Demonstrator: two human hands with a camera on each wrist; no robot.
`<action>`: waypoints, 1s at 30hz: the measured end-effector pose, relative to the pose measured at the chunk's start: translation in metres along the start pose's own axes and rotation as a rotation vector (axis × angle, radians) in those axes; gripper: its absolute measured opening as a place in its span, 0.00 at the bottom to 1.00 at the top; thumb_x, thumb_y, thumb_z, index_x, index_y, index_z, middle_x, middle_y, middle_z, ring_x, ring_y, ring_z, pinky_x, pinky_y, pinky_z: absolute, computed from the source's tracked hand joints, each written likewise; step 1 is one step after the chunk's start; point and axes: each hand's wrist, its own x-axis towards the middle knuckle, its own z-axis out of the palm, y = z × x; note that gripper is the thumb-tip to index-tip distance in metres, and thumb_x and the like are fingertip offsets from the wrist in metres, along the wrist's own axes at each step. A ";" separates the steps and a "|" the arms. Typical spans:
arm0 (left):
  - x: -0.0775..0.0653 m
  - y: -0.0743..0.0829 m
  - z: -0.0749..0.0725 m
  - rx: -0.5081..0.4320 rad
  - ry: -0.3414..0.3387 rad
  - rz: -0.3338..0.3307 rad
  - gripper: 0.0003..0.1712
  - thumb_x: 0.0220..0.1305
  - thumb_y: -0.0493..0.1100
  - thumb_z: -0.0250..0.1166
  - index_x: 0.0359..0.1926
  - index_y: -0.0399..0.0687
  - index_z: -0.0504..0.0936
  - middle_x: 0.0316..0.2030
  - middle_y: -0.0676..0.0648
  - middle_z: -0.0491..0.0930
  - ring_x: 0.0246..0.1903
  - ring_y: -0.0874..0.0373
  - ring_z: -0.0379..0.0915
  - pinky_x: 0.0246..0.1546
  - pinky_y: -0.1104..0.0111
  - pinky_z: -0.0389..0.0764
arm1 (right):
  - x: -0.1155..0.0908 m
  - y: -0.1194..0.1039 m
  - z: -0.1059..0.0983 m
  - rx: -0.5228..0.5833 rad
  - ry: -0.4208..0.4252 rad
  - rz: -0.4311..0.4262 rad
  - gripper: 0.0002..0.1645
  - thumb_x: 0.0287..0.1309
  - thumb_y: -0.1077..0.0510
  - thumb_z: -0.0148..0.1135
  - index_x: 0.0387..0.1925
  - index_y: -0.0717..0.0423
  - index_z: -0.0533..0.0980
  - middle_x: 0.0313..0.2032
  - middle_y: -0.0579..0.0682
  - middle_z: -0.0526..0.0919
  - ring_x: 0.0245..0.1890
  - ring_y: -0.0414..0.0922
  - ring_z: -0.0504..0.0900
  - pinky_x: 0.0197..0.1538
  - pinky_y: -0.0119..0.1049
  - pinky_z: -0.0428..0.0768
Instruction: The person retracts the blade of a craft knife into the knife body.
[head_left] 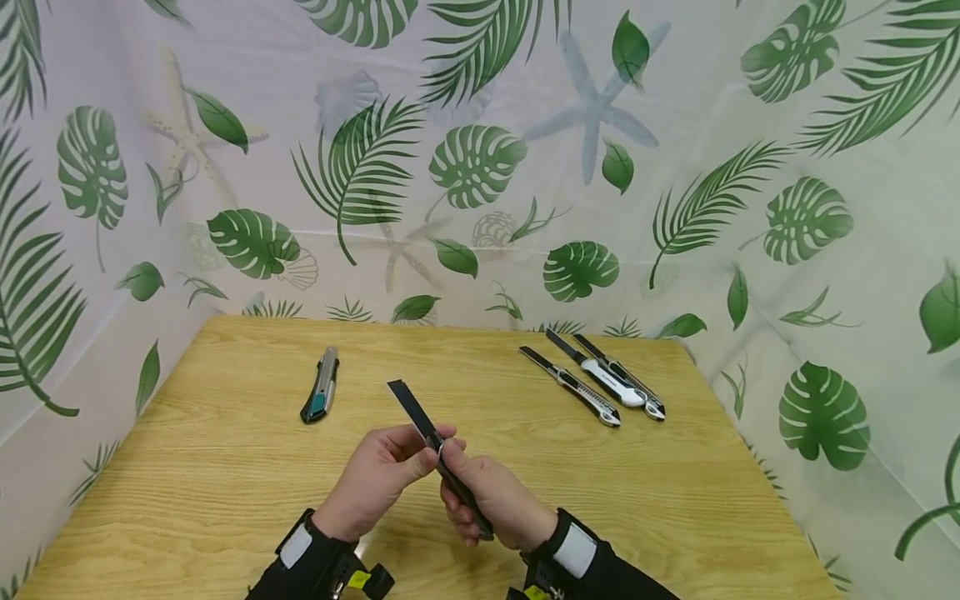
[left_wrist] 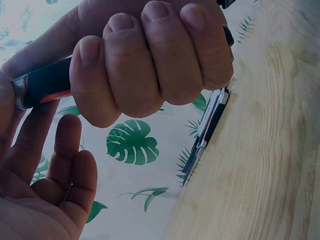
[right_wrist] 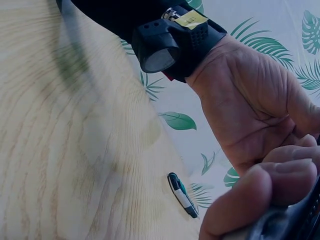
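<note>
A dark utility knife [head_left: 467, 497] with an orange-red strip on its body is held over the table's front middle, its long black blade [head_left: 411, 408] slid out and slanting up to the left. My right hand [head_left: 498, 500] grips the handle, four fingers wrapped round it in the left wrist view, thumb near the front end. At that front end my left hand [head_left: 375, 475] pinches the knife just below the blade between thumb and fingers. In the left wrist view, other left-hand fingers [left_wrist: 70, 155] hang loosely bent. The right wrist view cuts off most of the knife.
A grey and teal utility knife [head_left: 322, 387] lies at the left of the wooden table [head_left: 187, 467]. At the back right lie a black-and-silver knife [head_left: 573, 387], a white one [head_left: 611, 379] and another dark one [head_left: 637, 387], blades out. A leaf-print cloth [head_left: 480, 250] hangs behind.
</note>
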 end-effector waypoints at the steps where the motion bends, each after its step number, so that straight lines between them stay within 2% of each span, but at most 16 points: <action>1: 0.000 0.000 0.000 0.003 0.003 -0.003 0.17 0.73 0.42 0.62 0.59 0.47 0.84 0.54 0.44 0.85 0.60 0.50 0.77 0.62 0.57 0.74 | 0.000 0.000 0.000 -0.005 0.006 0.003 0.43 0.70 0.23 0.42 0.18 0.54 0.70 0.14 0.43 0.67 0.11 0.40 0.65 0.19 0.34 0.70; 9: -0.002 -0.001 0.001 0.016 0.013 -0.003 0.18 0.73 0.44 0.63 0.59 0.46 0.84 0.53 0.44 0.85 0.59 0.50 0.77 0.61 0.56 0.74 | 0.000 0.001 0.001 -0.041 0.046 0.017 0.43 0.67 0.22 0.45 0.17 0.54 0.69 0.12 0.44 0.66 0.11 0.40 0.64 0.17 0.35 0.69; 22: -0.004 -0.001 0.004 0.001 0.038 -0.003 0.17 0.73 0.43 0.63 0.58 0.44 0.84 0.53 0.43 0.85 0.62 0.50 0.75 0.63 0.55 0.72 | 0.000 0.000 0.002 -0.045 0.029 0.022 0.43 0.65 0.21 0.47 0.16 0.53 0.68 0.11 0.44 0.65 0.10 0.39 0.65 0.16 0.34 0.70; 30: -0.005 -0.002 0.003 0.006 0.055 -0.006 0.17 0.72 0.44 0.63 0.58 0.45 0.85 0.53 0.43 0.85 0.60 0.50 0.76 0.60 0.55 0.74 | -0.001 0.000 0.002 -0.050 0.033 0.023 0.43 0.66 0.22 0.48 0.16 0.54 0.68 0.11 0.44 0.65 0.10 0.39 0.65 0.16 0.34 0.70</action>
